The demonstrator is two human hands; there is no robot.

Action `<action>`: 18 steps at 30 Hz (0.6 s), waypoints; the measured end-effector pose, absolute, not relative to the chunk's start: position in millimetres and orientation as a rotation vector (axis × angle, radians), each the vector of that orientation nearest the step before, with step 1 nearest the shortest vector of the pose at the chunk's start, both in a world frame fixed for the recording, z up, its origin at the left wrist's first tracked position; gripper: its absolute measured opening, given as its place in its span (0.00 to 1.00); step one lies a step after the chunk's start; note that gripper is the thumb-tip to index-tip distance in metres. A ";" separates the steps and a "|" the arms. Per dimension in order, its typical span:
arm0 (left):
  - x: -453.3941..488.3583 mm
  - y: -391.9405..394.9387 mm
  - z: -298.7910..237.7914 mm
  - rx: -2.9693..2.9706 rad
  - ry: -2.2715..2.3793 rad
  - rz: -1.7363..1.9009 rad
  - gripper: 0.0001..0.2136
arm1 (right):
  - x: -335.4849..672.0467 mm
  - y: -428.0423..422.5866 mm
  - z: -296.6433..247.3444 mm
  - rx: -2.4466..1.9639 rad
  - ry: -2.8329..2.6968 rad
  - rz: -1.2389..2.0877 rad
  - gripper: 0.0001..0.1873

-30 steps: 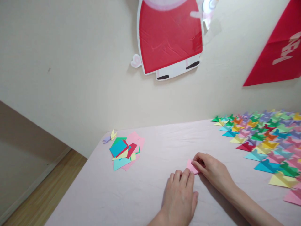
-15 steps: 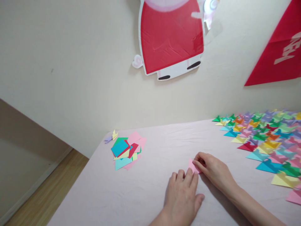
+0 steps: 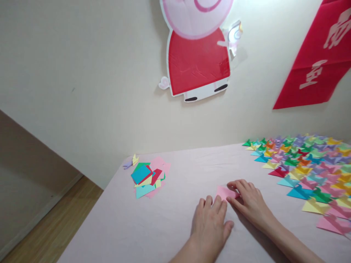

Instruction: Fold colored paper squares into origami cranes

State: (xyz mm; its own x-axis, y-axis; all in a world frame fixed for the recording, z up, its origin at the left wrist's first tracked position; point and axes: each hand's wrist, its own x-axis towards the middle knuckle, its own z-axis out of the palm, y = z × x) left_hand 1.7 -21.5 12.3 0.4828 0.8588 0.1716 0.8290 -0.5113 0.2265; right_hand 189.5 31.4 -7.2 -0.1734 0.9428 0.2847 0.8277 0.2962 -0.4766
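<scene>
A small pink sheet of paper (image 3: 223, 192) lies on the pale pink cloth surface between my hands. My left hand (image 3: 210, 223) is flat and open, its fingertips at the paper's lower left edge and its thumb out to the right. On the right side of the sheet, my right hand (image 3: 250, 201) has thumb and fingers parted, with the fingertips touching or just over the paper. Part of the sheet's right end is hidden under those fingers.
Several folded paper figures (image 3: 298, 160) in many colours stand in rows at right. To the left is a loose pile of coloured paper pieces (image 3: 142, 174), with a small yellow folded paper (image 3: 135, 160) behind it. A wall with a red banner (image 3: 304, 69) rises behind.
The right thumb and fingers have come apart from their pinch at the paper, showing more of the sheet. My left hand stays flat beside it. The camera view has tilted up slightly.
</scene>
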 end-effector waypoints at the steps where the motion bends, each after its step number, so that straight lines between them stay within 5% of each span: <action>1: 1.6 -21.6 13.7 2.606 1.495 0.393 0.23 | 193.8 31.7 -9.5 -1.584 -2.039 0.279 0.12; 18: -20.7 -46.8 14.4 2.506 1.737 0.357 0.20 | 222.2 41.7 -18.5 -1.673 -1.915 0.279 0.15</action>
